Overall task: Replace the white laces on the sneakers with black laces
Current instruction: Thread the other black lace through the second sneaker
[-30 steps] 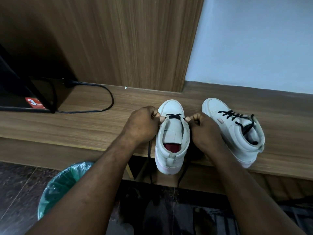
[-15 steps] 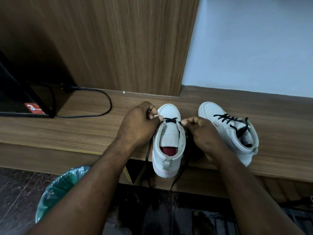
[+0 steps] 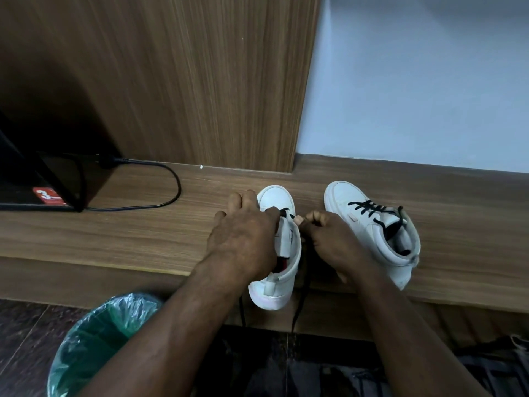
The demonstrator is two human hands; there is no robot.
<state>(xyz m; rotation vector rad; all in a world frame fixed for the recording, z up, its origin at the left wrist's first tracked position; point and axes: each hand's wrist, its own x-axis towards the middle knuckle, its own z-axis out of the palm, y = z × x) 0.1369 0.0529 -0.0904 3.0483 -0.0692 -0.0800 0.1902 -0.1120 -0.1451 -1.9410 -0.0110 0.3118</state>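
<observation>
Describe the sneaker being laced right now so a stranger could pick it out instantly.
Find the long wooden ledge under the wood wall panel. Two white sneakers stand on it; take the left sneaker, between the left hand and right hand, heel overhanging the edge. Unlike the laced-up right sneaker, its black lace crosses only near the toe, ends dangling.

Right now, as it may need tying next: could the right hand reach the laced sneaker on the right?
Probably yes: the laced sneaker stands right beside the right hand, nothing between them, though its fingers pinch a black lace.
</observation>
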